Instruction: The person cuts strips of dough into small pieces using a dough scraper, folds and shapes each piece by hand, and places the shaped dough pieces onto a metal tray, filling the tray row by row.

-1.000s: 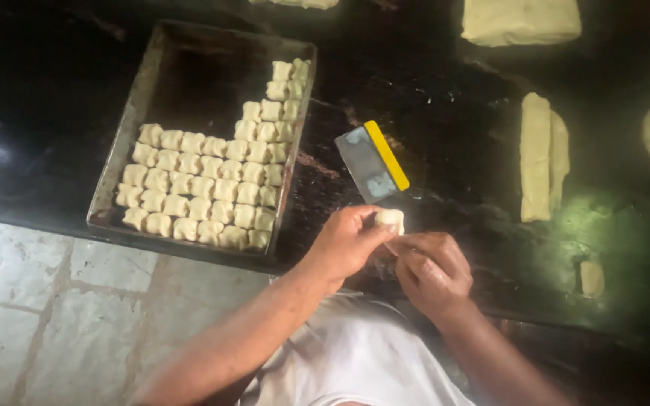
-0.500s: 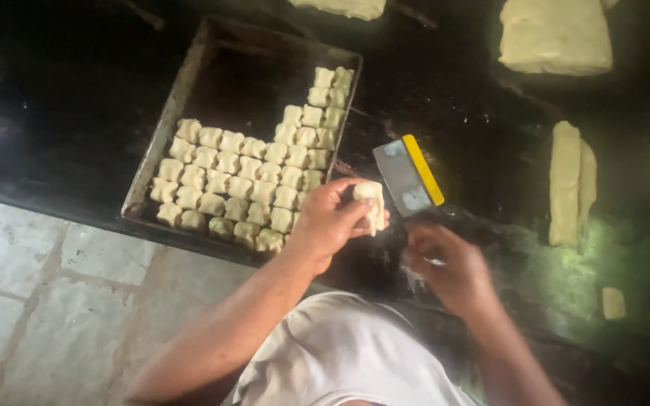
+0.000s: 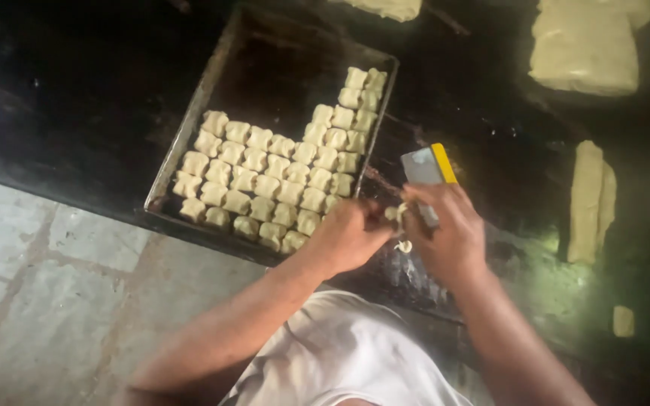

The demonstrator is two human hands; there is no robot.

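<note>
Centrally, just right of the baking tray (image 3: 189,139), the left hand (image 3: 351,237) pinches a small dough piece (image 3: 396,214) — the right hand (image 3: 453,233) grips the yellow-edged scraper (image 3: 426,169) beside it, fingers closed.

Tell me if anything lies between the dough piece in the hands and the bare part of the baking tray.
Nothing visible blocks it. The dough piece sits between the left hand and right hand, just off the baking tray; rows of dough pieces fill the near part.
</note>
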